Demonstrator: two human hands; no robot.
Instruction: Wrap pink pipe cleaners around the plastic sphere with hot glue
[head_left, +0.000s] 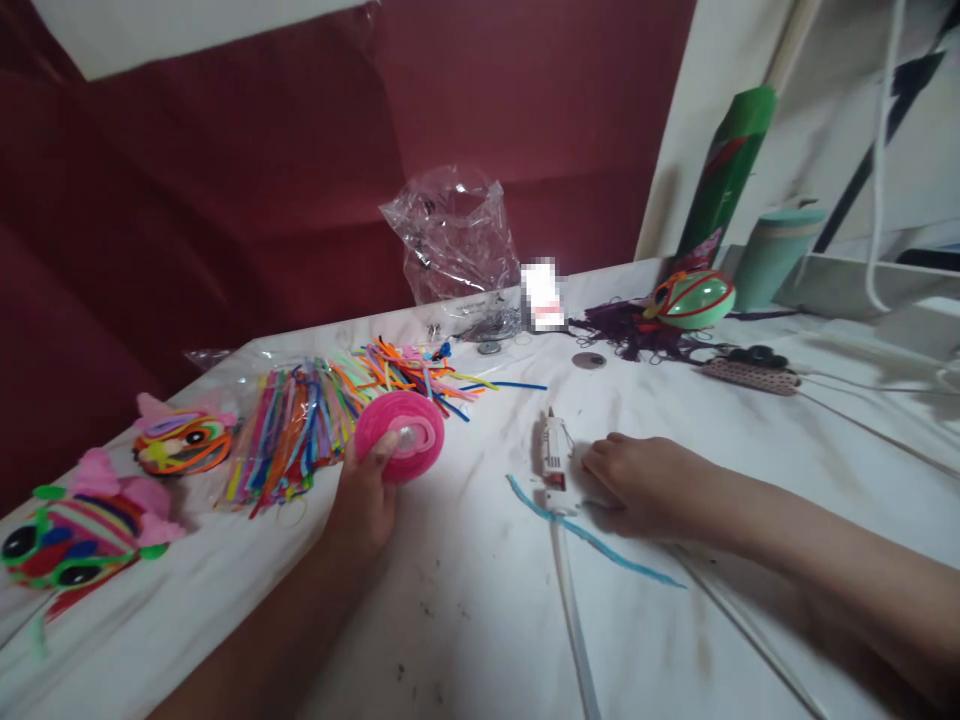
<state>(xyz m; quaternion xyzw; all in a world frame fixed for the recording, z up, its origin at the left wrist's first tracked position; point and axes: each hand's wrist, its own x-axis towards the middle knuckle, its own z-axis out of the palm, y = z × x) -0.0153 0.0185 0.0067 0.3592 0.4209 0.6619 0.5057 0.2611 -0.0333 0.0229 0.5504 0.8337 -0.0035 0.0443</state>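
Observation:
My left hand (369, 492) grips a bright pink round disc (426, 440), thumb on its face. A paler pink loop with a whitish patch lies at the disc's middle. On the tabletop, my right hand (637, 485) rests just right of a white hot glue gun (555, 450), fingers curled in; whatever they may hold is hidden. The glue gun points away from me, its white cord (571, 610) running toward me. A blue pipe cleaner (611, 553) lies across the table, passing by the gun's rear end.
Many coloured pipe cleaners (300, 430) lie in clear plastic at left. Two colourful fish-like crafts (90, 535) sit farther left. Behind are a clear bag (457, 240), purple threads (626, 328), a wrapped green balloon-like piece (697, 300), a perforated strip (750, 375) and a teal container (780, 260).

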